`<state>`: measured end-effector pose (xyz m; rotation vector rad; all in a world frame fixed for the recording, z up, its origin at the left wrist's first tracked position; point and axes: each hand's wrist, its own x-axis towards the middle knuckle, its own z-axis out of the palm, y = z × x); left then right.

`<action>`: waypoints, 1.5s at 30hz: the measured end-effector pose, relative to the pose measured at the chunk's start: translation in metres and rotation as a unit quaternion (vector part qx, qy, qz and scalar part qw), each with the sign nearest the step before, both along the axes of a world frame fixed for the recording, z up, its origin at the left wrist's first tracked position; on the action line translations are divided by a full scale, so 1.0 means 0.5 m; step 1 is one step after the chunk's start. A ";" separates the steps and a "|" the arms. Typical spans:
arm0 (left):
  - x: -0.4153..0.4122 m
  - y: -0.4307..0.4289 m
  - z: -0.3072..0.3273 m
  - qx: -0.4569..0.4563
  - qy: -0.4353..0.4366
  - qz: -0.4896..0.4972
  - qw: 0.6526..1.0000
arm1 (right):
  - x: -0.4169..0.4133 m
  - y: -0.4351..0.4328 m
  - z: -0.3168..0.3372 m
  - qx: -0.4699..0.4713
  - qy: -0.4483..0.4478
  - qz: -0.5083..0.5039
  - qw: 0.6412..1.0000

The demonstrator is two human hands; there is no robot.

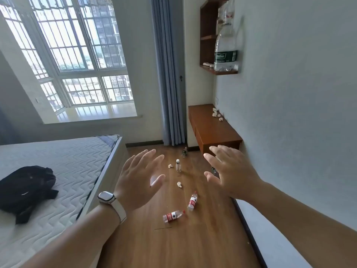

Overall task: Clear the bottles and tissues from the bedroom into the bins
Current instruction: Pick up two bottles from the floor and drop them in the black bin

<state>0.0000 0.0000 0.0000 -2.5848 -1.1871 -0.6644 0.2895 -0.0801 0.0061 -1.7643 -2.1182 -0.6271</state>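
Observation:
My left hand (140,178) and my right hand (230,172) are held out in front of me, fingers spread, holding nothing. On the wooden floor beyond them lie two red-labelled bottles (173,216) (192,201). A small clear bottle (178,165) stands upright further off, and a dark bottle (184,151) lies near the curtain. Crumpled tissues (179,184) (170,166) are scattered between the bottles. More tissues (216,114) lie on the wooden wall desk (212,130). A big green-labelled bottle (225,49) stands on the wall shelf (216,71).
A bed with a white mattress (58,171) fills the left, with a black bag (27,188) on it. A large window (77,55) and blue curtain (168,74) are at the far wall. The white wall (299,113) runs along the right. No bins are in view.

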 end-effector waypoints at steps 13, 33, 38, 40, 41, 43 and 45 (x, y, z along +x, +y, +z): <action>0.023 0.420 -0.114 -0.048 0.020 -0.018 0.998 | 0.019 0.368 -0.071 -0.053 -0.043 -0.005 0.998; 0.201 0.814 -0.308 -0.146 0.061 -0.010 0.987 | 0.149 0.819 -0.314 -0.189 0.001 0.036 0.981; 0.267 0.907 -0.374 -0.192 0.074 0.048 0.977 | 0.233 0.963 -0.403 -0.262 0.032 0.060 0.963; 0.293 0.944 -0.408 -0.208 0.081 0.056 0.973 | 0.270 1.015 -0.439 -0.281 0.045 0.066 0.956; 0.306 0.963 -0.426 -0.214 0.081 0.062 0.971 | 0.285 1.039 -0.458 -0.290 0.045 0.071 0.953; 0.327 0.998 -0.464 -0.230 0.079 0.077 0.967 | 0.305 1.083 -0.499 -0.309 0.039 0.086 0.946; 0.343 1.026 -0.510 -0.247 0.082 0.085 0.962 | 0.311 1.116 -0.547 -0.337 0.040 0.093 0.936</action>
